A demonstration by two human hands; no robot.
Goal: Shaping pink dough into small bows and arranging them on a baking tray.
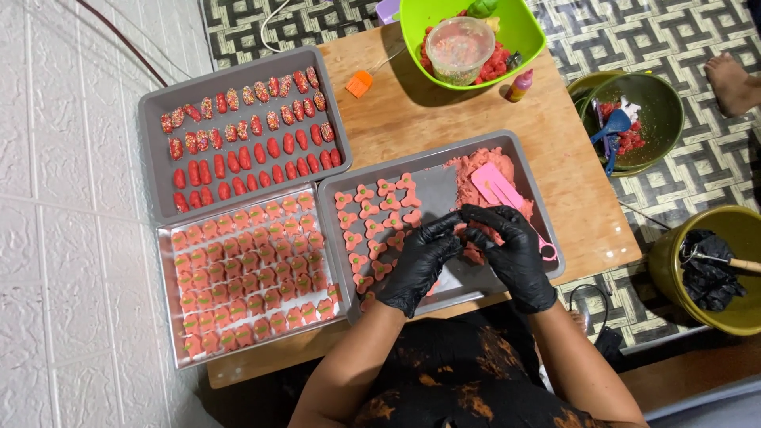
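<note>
Both my hands wear black gloves and meet over a grey tray (444, 295) at the front of a wooden board. My left hand (420, 261) and my right hand (514, 252) pinch a small piece of pink dough (473, 255) between their fingertips. Several flower-shaped pink pieces (372, 214) lie on the left part of this tray. A mound of pink dough (476, 168) sits at its far right, with a pink plastic cutter tool (501, 190) lying on it.
Left of it, a tray (168, 261) is filled with rows of pink shaped pieces. Behind, a grey tray (154, 158) holds rows of red oval pieces. A green bowl (523, 32) with a plastic tub, an orange brush (359, 82), a small bottle (519, 85) and two olive bowls (666, 119) stand around.
</note>
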